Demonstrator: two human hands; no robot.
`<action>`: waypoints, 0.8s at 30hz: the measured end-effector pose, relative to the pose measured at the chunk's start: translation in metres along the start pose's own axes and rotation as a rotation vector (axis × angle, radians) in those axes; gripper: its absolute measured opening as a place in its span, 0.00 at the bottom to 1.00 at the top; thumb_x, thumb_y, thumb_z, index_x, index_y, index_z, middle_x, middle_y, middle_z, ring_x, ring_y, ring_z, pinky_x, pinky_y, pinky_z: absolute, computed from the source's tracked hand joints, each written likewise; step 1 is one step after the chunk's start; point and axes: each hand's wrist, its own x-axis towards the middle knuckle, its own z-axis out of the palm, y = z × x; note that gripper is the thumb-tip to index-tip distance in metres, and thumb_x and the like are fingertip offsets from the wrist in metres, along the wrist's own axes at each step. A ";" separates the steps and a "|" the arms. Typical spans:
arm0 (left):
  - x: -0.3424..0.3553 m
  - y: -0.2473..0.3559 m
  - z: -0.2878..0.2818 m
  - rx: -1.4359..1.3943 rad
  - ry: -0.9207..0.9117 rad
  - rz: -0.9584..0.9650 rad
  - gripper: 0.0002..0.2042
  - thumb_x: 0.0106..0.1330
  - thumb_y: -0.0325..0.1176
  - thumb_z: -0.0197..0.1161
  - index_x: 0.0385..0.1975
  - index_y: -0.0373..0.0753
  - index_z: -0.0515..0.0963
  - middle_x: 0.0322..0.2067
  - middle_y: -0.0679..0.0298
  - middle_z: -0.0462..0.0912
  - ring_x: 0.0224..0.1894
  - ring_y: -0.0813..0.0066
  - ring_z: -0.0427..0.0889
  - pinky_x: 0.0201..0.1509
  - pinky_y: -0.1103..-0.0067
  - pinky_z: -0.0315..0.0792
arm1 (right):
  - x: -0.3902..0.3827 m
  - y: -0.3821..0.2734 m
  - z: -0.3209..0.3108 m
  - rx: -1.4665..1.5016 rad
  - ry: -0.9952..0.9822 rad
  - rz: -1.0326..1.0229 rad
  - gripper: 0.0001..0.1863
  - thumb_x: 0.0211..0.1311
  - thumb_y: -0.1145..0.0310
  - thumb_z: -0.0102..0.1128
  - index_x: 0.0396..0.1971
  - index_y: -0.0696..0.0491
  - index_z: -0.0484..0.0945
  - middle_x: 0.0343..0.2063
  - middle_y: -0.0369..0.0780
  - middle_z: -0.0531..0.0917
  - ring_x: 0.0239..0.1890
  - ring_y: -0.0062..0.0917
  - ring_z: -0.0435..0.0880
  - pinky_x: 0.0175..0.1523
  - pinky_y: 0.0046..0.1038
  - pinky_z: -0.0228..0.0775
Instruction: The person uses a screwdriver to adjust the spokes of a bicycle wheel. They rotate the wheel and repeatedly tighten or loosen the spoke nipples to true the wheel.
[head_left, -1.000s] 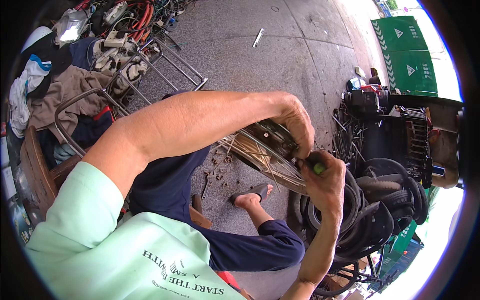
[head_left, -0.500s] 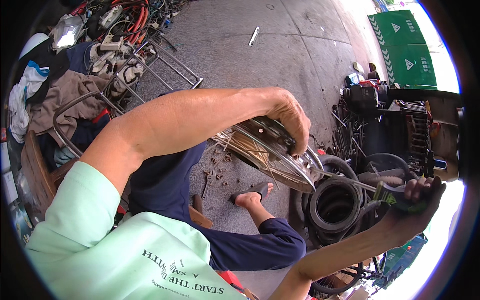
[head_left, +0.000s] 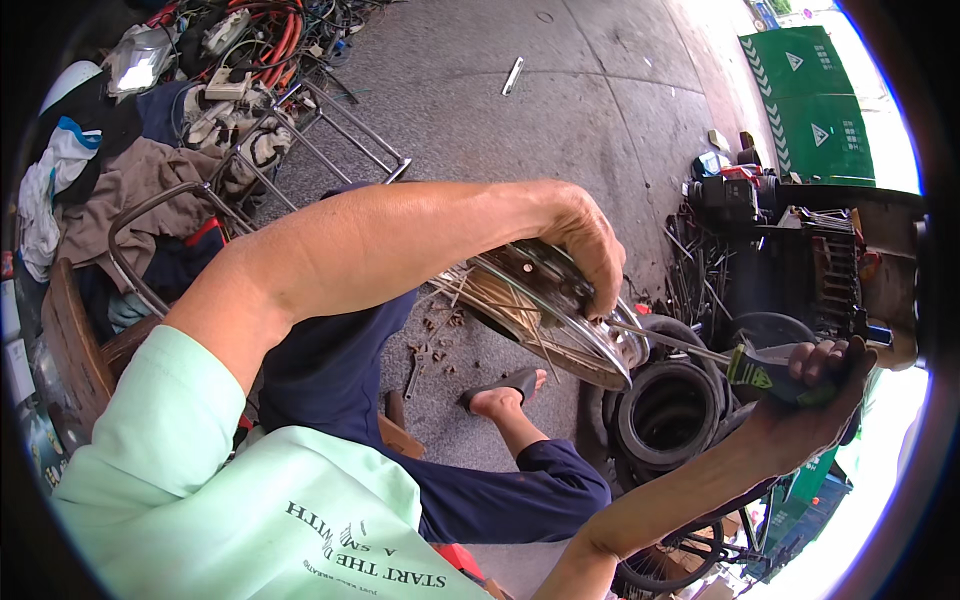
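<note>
My left hand reaches over from the left with its fingers curled down round a spoked metal wheel, which is tilted in front of my knees. Loose spokes or thin rods stick out of the wheel's side. At the right, my right hand is closed round the black and green handle of a long screwdriver. Its metal shaft points left to the wheel's rim, close below my left fingertips. The exact tip is hard to make out there.
Stacked black tyres stand just right of the wheel. A wrench and small rusty bits lie on the ground by my foot. A metal tube frame and clothes are at the left, with a tool rack at the far right.
My right hand and the screwdriver have moved left, bringing the shaft further in at the rim, near my left fingers. My left hand and the wheel have barely shifted.
</note>
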 end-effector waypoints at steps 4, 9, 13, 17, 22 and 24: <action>-0.005 0.004 0.001 0.030 0.035 -0.020 0.23 0.37 0.37 0.66 0.35 0.30 0.83 0.28 0.52 0.84 0.24 0.66 0.81 0.25 0.65 0.67 | -0.001 0.005 0.005 -0.091 0.191 -0.023 0.17 0.70 0.58 0.58 0.39 0.59 0.81 0.25 0.37 0.80 0.23 0.18 0.76 0.29 0.21 0.69; -0.004 0.001 0.000 -0.024 -0.006 -0.017 0.23 0.37 0.37 0.67 0.35 0.30 0.83 0.28 0.52 0.84 0.24 0.66 0.81 0.24 0.66 0.68 | -0.003 0.006 0.001 -0.052 0.099 0.022 0.18 0.69 0.57 0.58 0.39 0.60 0.81 0.26 0.39 0.81 0.27 0.19 0.79 0.34 0.23 0.73; 0.003 -0.003 0.000 -0.034 -0.004 0.013 0.23 0.39 0.37 0.67 0.36 0.29 0.83 0.28 0.54 0.84 0.24 0.66 0.81 0.27 0.68 0.70 | -0.014 -0.004 0.015 -0.201 0.041 0.029 0.19 0.69 0.56 0.58 0.38 0.60 0.82 0.27 0.38 0.81 0.30 0.20 0.79 0.38 0.23 0.73; 0.000 -0.004 0.001 -0.004 0.055 0.000 0.23 0.41 0.37 0.67 0.37 0.28 0.83 0.28 0.56 0.84 0.25 0.67 0.81 0.29 0.69 0.72 | -0.016 -0.028 0.041 -1.119 -0.030 -0.131 0.19 0.69 0.54 0.58 0.38 0.59 0.81 0.31 0.38 0.81 0.35 0.23 0.78 0.43 0.27 0.71; 0.000 -0.001 -0.001 -0.014 -0.027 0.010 0.23 0.42 0.36 0.67 0.39 0.28 0.83 0.29 0.56 0.84 0.26 0.70 0.81 0.29 0.72 0.72 | -0.004 -0.046 0.000 -1.311 -0.421 -0.273 0.19 0.67 0.55 0.59 0.42 0.58 0.80 0.35 0.39 0.80 0.39 0.24 0.76 0.49 0.26 0.68; 0.001 0.000 0.000 -0.014 -0.036 0.010 0.24 0.42 0.36 0.67 0.40 0.28 0.82 0.29 0.56 0.85 0.26 0.70 0.82 0.30 0.72 0.73 | -0.001 -0.047 -0.012 -1.158 -0.495 -0.202 0.17 0.67 0.58 0.60 0.44 0.58 0.78 0.37 0.39 0.80 0.42 0.24 0.76 0.51 0.27 0.67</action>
